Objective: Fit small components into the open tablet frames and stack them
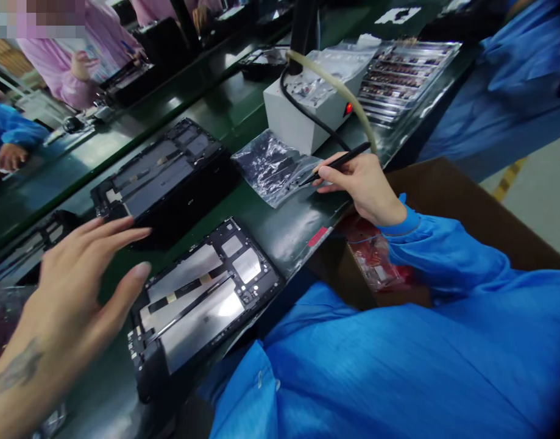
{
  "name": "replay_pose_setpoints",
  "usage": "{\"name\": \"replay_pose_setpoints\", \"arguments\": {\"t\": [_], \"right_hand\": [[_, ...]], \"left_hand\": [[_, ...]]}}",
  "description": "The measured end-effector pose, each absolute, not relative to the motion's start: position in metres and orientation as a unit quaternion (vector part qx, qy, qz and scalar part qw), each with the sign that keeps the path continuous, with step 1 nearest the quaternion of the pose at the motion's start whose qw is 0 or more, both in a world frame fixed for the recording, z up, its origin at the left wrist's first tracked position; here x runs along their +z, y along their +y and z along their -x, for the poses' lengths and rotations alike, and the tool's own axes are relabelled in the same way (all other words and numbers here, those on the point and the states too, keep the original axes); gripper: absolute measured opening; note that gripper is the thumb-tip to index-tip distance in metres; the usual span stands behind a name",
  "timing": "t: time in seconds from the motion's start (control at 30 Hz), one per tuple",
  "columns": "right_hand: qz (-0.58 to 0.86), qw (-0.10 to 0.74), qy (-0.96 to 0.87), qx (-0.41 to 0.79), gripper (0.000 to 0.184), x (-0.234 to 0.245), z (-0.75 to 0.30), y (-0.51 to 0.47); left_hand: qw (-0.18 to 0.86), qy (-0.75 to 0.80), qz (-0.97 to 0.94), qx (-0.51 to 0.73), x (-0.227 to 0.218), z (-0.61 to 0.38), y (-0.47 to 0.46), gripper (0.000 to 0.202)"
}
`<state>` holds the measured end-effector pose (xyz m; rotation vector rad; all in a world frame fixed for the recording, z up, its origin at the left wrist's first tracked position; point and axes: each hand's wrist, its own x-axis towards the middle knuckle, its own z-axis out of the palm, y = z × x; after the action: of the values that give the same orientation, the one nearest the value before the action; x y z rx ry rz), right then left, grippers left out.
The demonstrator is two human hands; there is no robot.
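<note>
My right hand (368,186) is closed round a black pen-shaped tool (341,161). The tool's thin tip points down at a clear plastic bag (273,167) lying on the bench; small dark bits show near the tip. I cannot tell whether the tip touches them. My left hand (85,274) is open and holds nothing, thumb and fingers apart, in the air left of an opened tablet housing (204,305). This black housing lies flat near the bench edge, with silvery panels and a dark strip across it. Behind it is a stack of similar housings (163,164).
Behind the bag stands a white box (286,116) with a red lit switch; a beige hose (339,85) and a black cable curve past it. A tray of small parts (405,76) lies beyond. Below the bench edge is a cardboard box (471,213). Other people work nearby.
</note>
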<state>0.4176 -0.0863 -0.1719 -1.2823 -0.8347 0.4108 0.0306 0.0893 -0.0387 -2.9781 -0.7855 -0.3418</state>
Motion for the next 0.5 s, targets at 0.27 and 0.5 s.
{"name": "replay_pose_setpoints", "arguments": {"t": [0.27,0.5], "right_hand": [[0.619,0.700,-0.317,-0.165,0.014,-0.174,-0.423,-0.205],[0.419,0.897,-0.114,-0.080,0.021,-0.205,-0.492,-0.259]], "left_hand": [[-0.332,0.072,0.939,0.060,-0.061,-0.313,0.009,0.041],[-0.641,0.073,0.744,0.174,-0.110,-0.445,-0.113,0.070]]}}
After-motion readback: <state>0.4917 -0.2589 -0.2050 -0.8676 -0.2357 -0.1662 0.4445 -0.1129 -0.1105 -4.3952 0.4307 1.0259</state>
